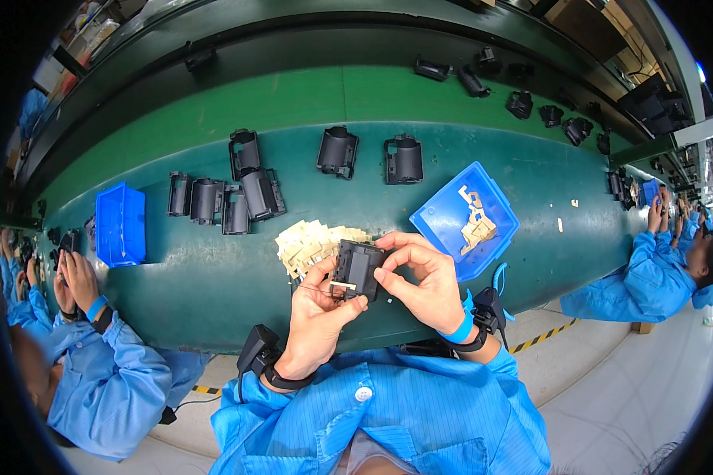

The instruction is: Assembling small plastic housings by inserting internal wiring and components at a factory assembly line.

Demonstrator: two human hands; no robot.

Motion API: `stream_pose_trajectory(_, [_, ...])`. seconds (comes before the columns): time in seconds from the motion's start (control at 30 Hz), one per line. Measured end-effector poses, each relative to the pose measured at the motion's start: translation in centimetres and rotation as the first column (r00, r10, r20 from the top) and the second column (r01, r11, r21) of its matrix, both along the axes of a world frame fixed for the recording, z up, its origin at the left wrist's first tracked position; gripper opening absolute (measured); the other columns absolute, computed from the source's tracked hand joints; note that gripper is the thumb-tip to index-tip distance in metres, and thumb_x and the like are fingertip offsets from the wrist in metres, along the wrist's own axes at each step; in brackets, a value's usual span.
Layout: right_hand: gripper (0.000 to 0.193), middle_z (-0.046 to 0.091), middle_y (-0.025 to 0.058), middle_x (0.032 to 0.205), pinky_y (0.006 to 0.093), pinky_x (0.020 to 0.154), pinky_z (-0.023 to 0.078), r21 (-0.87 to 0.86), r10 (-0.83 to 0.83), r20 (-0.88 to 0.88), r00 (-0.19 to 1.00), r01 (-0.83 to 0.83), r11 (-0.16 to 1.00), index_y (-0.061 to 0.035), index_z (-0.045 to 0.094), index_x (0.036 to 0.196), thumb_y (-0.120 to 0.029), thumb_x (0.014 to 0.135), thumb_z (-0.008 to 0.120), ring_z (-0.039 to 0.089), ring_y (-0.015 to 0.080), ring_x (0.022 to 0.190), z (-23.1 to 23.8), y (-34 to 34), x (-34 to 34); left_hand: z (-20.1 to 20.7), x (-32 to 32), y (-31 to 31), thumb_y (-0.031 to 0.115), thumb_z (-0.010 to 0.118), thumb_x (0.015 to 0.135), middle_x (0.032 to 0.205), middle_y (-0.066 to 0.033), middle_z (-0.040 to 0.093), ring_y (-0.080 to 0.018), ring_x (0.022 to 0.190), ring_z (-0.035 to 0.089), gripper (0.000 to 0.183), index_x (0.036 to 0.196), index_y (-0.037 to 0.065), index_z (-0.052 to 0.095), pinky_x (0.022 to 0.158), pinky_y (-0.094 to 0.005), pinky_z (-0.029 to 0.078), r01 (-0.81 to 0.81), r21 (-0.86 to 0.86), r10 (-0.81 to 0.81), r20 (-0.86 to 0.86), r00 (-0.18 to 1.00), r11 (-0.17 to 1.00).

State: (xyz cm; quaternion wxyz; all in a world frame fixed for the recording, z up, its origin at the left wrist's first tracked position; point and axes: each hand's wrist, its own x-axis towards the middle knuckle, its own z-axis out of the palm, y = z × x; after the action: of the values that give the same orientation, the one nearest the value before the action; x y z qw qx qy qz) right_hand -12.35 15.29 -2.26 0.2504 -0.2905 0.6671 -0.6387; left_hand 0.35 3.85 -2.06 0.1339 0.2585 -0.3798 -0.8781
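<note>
A black plastic housing [358, 265] is held up over the near side of the bench, in front of my body. My left hand [318, 317] grips its left and lower edges, thumb along the bottom. At its right edge are the bent fingers and thumb of my right hand [420, 277], closed against the part; whether a small piece sits between those fingertips is hidden. A narrow cream strip [343, 285] shows at the housing's lower left. Just behind my left hand lies a pile of flat cream-coloured pieces [309, 244].
Several black housings [207, 199] lie on the green bench [309, 198] to the left; two more stand farther back. A blue bin [497, 252] with cream pieces is at the right, another blue bin [121, 229] at the left. Co-workers in blue [107, 380] sit on both sides.
</note>
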Motion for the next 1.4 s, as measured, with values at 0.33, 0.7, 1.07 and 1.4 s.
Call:
stream_pose_trajectory(0.33, [0.009,0.059,0.0125,0.11,0.033,0.088,0.045,0.006,0.015,0.061,0.998,-0.015,1.0,-0.0022,0.063,0.077,-0.003,0.073,0.071,0.057,0.0204,0.101,0.1,0.1,0.1,-0.2,0.2,0.0,-0.013,0.062,0.074,0.093,-0.0102,0.063,-0.0126,0.079,0.062,0.057,0.126,-0.003,0.041,0.072,-0.0239,0.052,0.022,0.005,-0.022,0.006,1.0,1.0])
stream_pose_trajectory(0.7, [0.045,0.055,0.0113,0.114,0.0314,0.089,0.046,0.085,0.121,0.229,0.966,-0.144,0.986,-0.0008,0.047,0.117,-0.003,0.078,0.07,0.053,0.0165,0.107,0.6,-0.1,0.1,-0.3,0.8,-0.4,-0.012,0.064,0.074,0.094,-0.0089,0.063,-0.0124,0.081,0.062,0.057,0.127,-0.002,0.043,0.073,-0.0251,0.052,0.154,0.146,-0.15,-0.039,0.988,0.977])
stream_pose_trajectory(1.07, [0.04,0.061,0.009,0.108,0.0253,0.073,0.05,0.003,0.26,0.521,0.813,-0.307,0.952,0.0038,0.053,0.118,-0.014,0.085,0.066,0.059,0.012,0.091,1.4,0.5,-1.2,1.3,0.9,-2.6,-0.008,0.061,0.077,0.103,-0.011,0.06,-0.0148,0.081,0.061,0.066,0.135,0.0,0.032,0.058,-0.0245,0.053,0.182,0.261,-0.137,-0.18,0.974,0.948])
stream_pose_trajectory(1.4, [0.022,0.065,0.0092,0.087,0.0258,0.063,0.051,0.098,0.164,0.555,0.815,-0.26,0.961,0.0022,0.062,0.098,-0.018,0.089,0.061,0.064,0.0147,0.078,2.3,0.2,1.3,-0.1,0.0,-0.4,0.009,0.061,0.088,0.09,-0.0067,0.064,-0.0121,0.076,0.062,0.009,0.094,0.002,0.06,0.062,-0.0269,0.055,-0.122,-0.019,0.121,-0.04,0.992,0.992])
